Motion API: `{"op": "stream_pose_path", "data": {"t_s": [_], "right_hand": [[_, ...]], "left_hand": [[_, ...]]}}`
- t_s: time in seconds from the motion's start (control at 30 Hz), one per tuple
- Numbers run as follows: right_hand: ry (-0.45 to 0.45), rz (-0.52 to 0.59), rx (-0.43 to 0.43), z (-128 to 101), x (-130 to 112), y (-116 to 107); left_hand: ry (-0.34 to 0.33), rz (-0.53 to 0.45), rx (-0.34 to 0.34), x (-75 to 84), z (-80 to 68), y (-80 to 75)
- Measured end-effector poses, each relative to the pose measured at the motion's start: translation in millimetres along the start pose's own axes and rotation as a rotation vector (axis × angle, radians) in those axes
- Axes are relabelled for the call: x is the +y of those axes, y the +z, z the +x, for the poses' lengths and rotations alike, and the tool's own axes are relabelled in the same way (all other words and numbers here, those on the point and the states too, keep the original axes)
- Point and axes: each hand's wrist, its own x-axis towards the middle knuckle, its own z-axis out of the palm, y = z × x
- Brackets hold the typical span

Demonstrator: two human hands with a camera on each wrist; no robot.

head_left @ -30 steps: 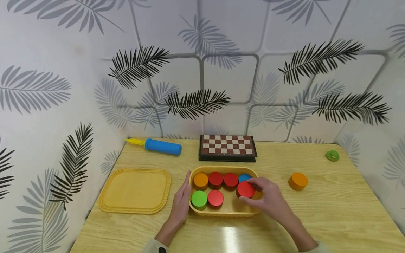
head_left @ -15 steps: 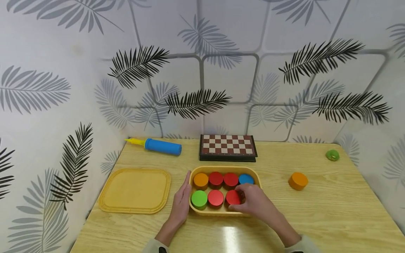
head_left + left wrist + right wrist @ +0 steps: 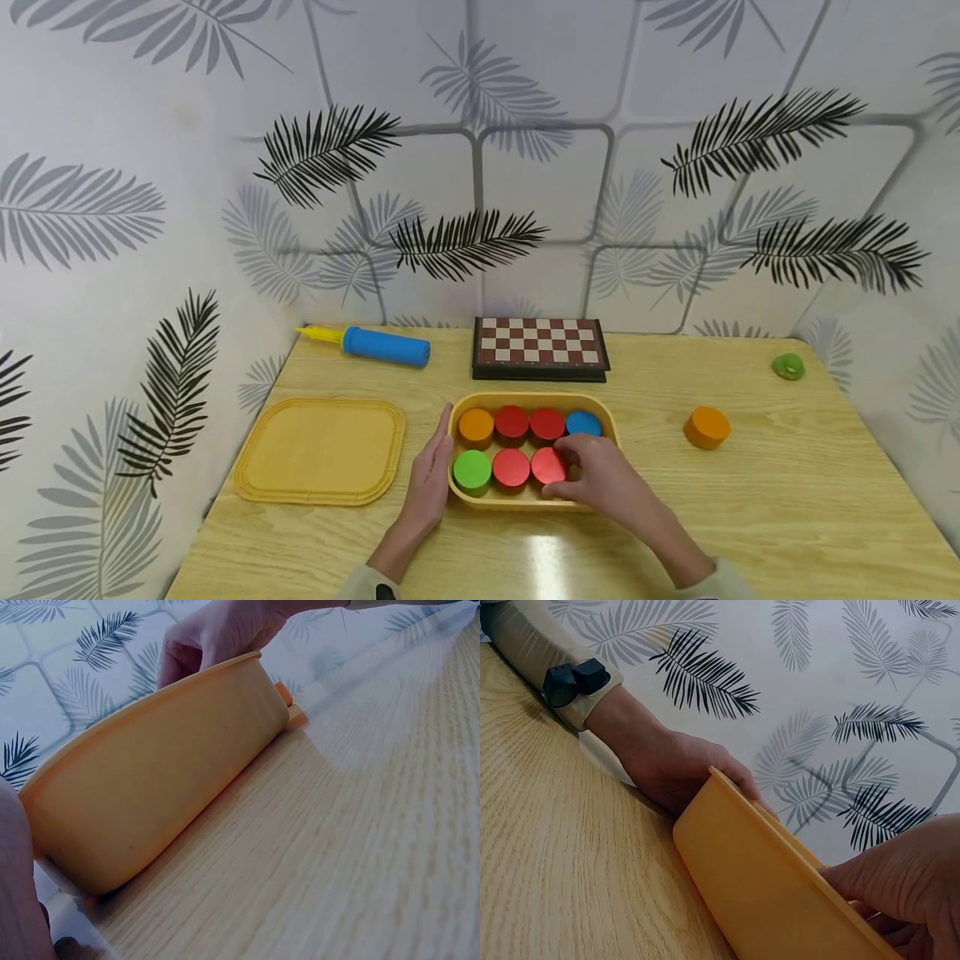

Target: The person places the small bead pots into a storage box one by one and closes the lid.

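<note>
A yellow plastic tub (image 3: 525,504) sits on the table with two rows of short round blocks inside. My left hand (image 3: 429,482) rests with straight fingers along the tub's left end. My right hand (image 3: 611,482) reaches over the right side and pinches a red round block (image 3: 549,465) in the front row. Left of that block are another red block (image 3: 512,470) and a green block (image 3: 472,472). Behind them stand an orange block (image 3: 476,427), two red blocks (image 3: 529,425) and a blue block (image 3: 583,423). The wrist views show the tub's outer wall (image 3: 157,772), which hides the blocks.
A yellow lid (image 3: 318,450) lies flat to the left. Behind it is a blue hand pump (image 3: 386,347) with a yellow nozzle. A chequered board box (image 3: 538,346) lies behind the tub. To the right are a loose orange block (image 3: 707,427) and a small green object (image 3: 788,367).
My right hand has moved left and down with the red block, which now sits in the front row beside the other red one. The left hand has stayed at the tub's end.
</note>
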Motion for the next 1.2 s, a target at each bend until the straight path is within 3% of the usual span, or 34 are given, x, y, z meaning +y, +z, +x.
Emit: {"op": "stream_pose_path", "data": {"t_s": [0.13, 0.3, 0.4, 0.57, 0.87, 1.2], "right_hand": [[-0.062, 0.056, 0.142, -9, 6, -9], [-0.179, 0.038, 0.411, -14, 27, -24], [-0.177, 0.023, 0.53, -15, 45, -33], [-0.099, 0.058, 0.64, -21, 83, -46], [0.08, 0.11, 0.737, -31, 148, -60], [0.26, 0.234, 0.613, -38, 178, -65]], "left_hand": [[-0.01, 0.003, 0.001, 0.7, 0.7, -0.2], [-0.02, 0.001, 0.002, 0.0, 0.7, -0.4], [-0.015, -0.005, 0.003, -0.5, 0.7, -0.3], [-0.001, -0.019, 0.004, -0.2, 1.0, -0.1], [-0.006, -0.02, 0.004, 2.0, 1.3, 0.2], [-0.012, -0.019, 0.005, 1.9, 1.4, 0.3]]}}
